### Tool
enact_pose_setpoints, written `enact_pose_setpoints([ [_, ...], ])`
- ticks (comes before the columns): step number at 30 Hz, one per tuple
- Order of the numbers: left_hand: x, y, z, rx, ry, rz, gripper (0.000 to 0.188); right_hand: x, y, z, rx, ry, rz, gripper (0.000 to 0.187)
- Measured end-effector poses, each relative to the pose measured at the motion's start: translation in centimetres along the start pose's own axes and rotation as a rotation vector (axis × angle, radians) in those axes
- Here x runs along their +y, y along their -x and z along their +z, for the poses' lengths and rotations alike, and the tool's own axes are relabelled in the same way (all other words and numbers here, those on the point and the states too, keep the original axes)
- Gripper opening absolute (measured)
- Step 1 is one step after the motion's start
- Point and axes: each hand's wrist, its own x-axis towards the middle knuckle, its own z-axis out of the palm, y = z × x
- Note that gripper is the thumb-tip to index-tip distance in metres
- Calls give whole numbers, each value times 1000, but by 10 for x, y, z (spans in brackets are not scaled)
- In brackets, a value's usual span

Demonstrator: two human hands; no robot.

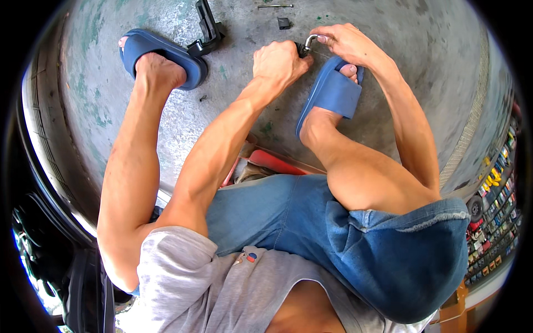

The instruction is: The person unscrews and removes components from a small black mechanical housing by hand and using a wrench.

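The person sits low over a bare concrete floor (388,83), knees up, both arms reaching forward between blue slide sandals.

Far left, the left sandal (161,55) is planted flat, and just past its toe end lies a black bracket-like part (208,30), touching or nearly touching the sandal's edge. A small dark fleck sits on the floor below it.

Toward the middle, the left hand (277,64) is closed in a fist around a small dark part (303,50), pinning it just above the floor. The right hand (347,41) pinches the bent end of a silvery L-shaped key (310,41), fingers curled over it, with the short leg seated in the dark part. I judge the step in hand to be turning a fastener in that part: one hand braces, the other works the key. Whether it is going tighter or looser I cannot tell.

A further turn calls for the left fist to hold steady while the right wrist swings the key's arm round, and room is tight there: the right sandal (333,91) lies right beneath the hands, its toes almost under the key, so the swing has to stay short or be re-seated.

Beyond the hands, a small black block (283,23) and a thin metal rod (275,6) lie apart on the floor toward its far edge. To the right the concrete is open out to a tiled strip.
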Motion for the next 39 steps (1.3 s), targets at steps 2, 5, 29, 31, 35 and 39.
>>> enact_pose_setpoints([
  [2, -2, 1, 2, 9, 22, -5, 47, 7, -4, 5, 11, -33, -21, 29],
  [5, -1, 1, 5, 29, 43, -33, 48, 9, -5, 10, 27, -134, -18, 29],
  [29, 4, 1, 4, 45, 67, -110, 47, 9, -12, 18, 66, -147, 74, 25],
  [31, 5, 1, 4, 42, 71, -106, 48, 15, -11, 21, 78, -149, 19, 25],
  [35, 5, 1, 5, 45, 65, -87, 47, 24, -11, 28, 86, -207, -22, 26],
  [39, 5, 1, 4, 30, 76, -83, 46, 31, -17, 34, 151, -183, -122, 26],
])
